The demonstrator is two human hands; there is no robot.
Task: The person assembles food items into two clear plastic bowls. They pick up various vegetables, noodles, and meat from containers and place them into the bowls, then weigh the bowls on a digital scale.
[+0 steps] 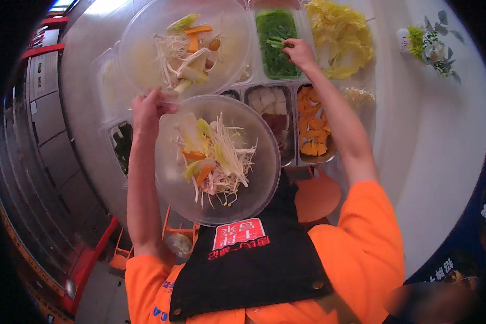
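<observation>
My left hand (147,110) is closed on the rim of a round clear plastic bowl (170,178) in front of my apron. In that bowl lie enoki mushrooms (229,154), bean sprouts, pale cabbage leaf and orange slices. Beyond it stands a second clear bowl (137,40) with a similar mix. My right hand (300,53) reaches over a clear tub (279,80) of green leafy vegetables (275,24), its fingers pinched round a few green stems (277,42).
Yellow cabbage leaves (340,40) are heaped at the far right. Nearer are containers of orange slices (312,121) and pale and dark-red pieces (270,105). A dark-green-filled tray (123,146) sits left, a potted flower (432,48) far right. An orange stool (318,195) stands below the table.
</observation>
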